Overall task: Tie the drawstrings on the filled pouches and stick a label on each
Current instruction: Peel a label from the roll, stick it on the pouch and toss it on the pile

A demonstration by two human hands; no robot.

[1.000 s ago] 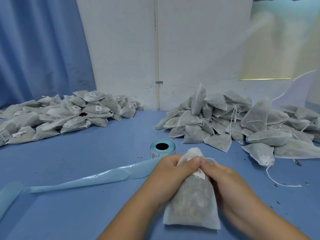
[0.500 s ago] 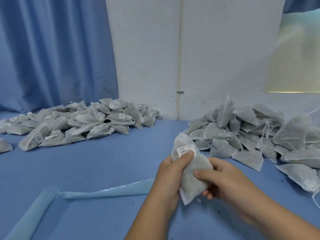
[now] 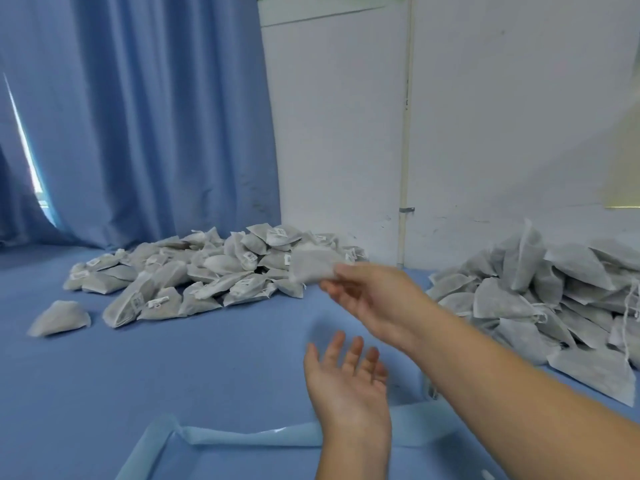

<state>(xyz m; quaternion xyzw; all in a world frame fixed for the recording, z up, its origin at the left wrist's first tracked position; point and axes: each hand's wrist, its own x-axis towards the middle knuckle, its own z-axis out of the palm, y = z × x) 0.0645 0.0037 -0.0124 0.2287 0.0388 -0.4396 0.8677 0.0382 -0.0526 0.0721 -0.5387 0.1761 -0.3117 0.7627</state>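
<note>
My right hand (image 3: 375, 299) reaches across to the left and pinches a corner of a filled grey pouch (image 3: 311, 264) between thumb and fingers. The pouch hangs blurred just above the right edge of the labelled pouch pile (image 3: 207, 275), which lies at the back left of the blue table (image 3: 173, 358). My left hand (image 3: 346, 382) floats lower, palm up with straight fingers, holding nothing. The unlabelled pouch pile (image 3: 540, 299), with loose drawstrings, lies on the right, partly behind my right forearm.
A lone pouch (image 3: 59, 318) lies apart at the far left. A pale blue strip of label backing (image 3: 256, 436) runs across the near table under my left wrist. A blue curtain (image 3: 138, 116) and a white wall (image 3: 485, 116) stand behind the piles.
Both hands held the pouch in front of me. Now my left hand has let go and opened, and my right hand has carried the pouch left toward the labelled pile. The view turned left.
</note>
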